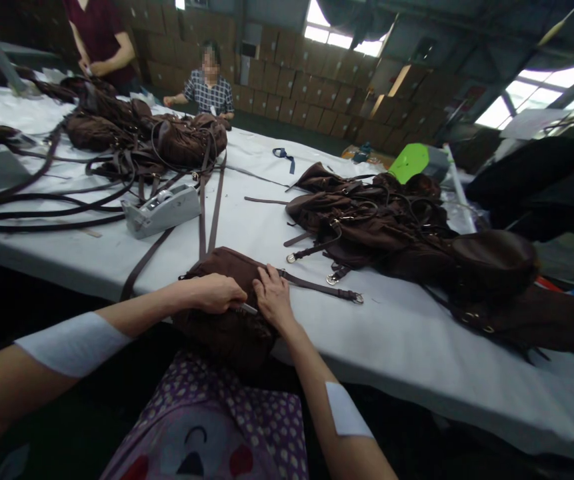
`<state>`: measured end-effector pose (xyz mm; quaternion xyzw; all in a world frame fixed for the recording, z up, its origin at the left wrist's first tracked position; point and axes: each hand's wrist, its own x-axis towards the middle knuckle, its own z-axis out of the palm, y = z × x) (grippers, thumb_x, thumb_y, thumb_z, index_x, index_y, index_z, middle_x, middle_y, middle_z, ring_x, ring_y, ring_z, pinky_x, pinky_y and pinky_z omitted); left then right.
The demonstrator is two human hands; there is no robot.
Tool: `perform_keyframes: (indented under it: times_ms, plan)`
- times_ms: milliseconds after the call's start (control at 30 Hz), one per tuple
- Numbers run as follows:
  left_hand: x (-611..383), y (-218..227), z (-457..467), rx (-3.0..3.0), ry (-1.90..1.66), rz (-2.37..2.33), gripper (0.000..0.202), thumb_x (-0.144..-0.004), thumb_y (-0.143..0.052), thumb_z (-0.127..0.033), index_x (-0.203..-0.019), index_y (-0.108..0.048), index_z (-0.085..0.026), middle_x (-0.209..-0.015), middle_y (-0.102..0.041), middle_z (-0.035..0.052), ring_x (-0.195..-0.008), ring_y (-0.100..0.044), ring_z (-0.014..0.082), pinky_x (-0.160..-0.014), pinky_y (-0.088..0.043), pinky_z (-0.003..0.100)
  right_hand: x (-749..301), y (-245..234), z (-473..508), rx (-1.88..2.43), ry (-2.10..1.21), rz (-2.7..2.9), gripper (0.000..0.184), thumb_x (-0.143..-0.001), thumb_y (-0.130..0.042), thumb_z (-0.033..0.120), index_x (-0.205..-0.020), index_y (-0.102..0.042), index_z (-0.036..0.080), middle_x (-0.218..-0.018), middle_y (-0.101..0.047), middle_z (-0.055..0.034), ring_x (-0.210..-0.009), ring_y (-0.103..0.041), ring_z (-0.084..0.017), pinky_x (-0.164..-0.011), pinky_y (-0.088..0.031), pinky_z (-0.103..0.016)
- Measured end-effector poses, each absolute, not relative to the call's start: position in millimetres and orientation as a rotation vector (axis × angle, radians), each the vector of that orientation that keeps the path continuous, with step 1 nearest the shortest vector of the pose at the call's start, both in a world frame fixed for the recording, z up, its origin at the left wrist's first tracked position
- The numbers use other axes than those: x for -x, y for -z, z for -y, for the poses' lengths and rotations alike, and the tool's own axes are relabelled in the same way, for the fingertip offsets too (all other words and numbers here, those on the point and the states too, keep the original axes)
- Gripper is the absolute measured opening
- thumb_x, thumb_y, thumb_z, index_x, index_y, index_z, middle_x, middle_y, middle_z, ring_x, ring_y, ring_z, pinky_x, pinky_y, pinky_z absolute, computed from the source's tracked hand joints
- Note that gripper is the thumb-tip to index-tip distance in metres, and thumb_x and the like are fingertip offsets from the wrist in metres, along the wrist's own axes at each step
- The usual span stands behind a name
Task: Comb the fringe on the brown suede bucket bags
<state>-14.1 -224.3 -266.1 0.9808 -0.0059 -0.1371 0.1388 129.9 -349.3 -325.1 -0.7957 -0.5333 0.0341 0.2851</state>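
Dark brown fabric bag (231, 337) overhangs near edge of white-covered worktop (391, 327). Left hand (218, 293), fingers closed around slim pale tool (249, 308), at bag's front; right hand (273, 297), fingers loosely spread, rests on bag's top. Beyond, heaped brown buckled bags (381, 230) toward right; grey tape dispenser (167, 210) on left, second brown bag heap (117, 130) behind. Past far edge, person in checked shirt (211, 93).
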Motion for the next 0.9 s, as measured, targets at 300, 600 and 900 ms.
perform_keyframes:
  times_ms: [300, 600, 900]
  plan:
    - [51.6, 265.0, 229.8, -2.572, 0.298, 0.103, 0.015, -0.080, -0.047, -0.016, -0.068, -0.054, -0.020, -0.061, -0.056, 0.0000, -0.055, -0.048, 0.0155, -0.054, -0.029, 0.027, -125.8, 341.9, 341.9, 2.370, -0.045, 1.557, 0.045, -0.098, -0.030, 0.039, -0.138, -0.045, 0.024, -0.150, -0.036, -0.0051, -0.140, -0.022, -0.023, -0.109, -0.020, -0.042]
    - [123.0, 256.5, 243.8, -2.399, 0.391, 0.008, 0.018, -0.087, -0.043, -0.018, -0.072, -0.054, -0.020, -0.068, -0.058, -0.0007, -0.065, -0.055, 0.0156, -0.061, -0.035, 0.024, -131.3, 344.3, 335.3, 2.335, -0.053, 1.685, 0.046, -0.098, -0.030, 0.039, -0.139, -0.043, 0.023, -0.149, -0.037, -0.0052, -0.139, -0.023, -0.024, -0.108, -0.022, -0.040]
    - [132.3, 284.5, 269.9, -2.720, 0.333, -0.137, 0.017, -0.079, -0.047, -0.009, -0.085, -0.059, -0.020, -0.083, -0.065, 0.0062, -0.078, -0.062, 0.0223, -0.067, -0.044, 0.029, -110.5, 322.5, 323.4, 2.450, -0.081, 1.648, 0.048, -0.098, -0.026, 0.042, -0.134, -0.049, 0.019, -0.144, -0.044, -0.0101, -0.137, -0.029, -0.027, -0.108, -0.021, -0.047]
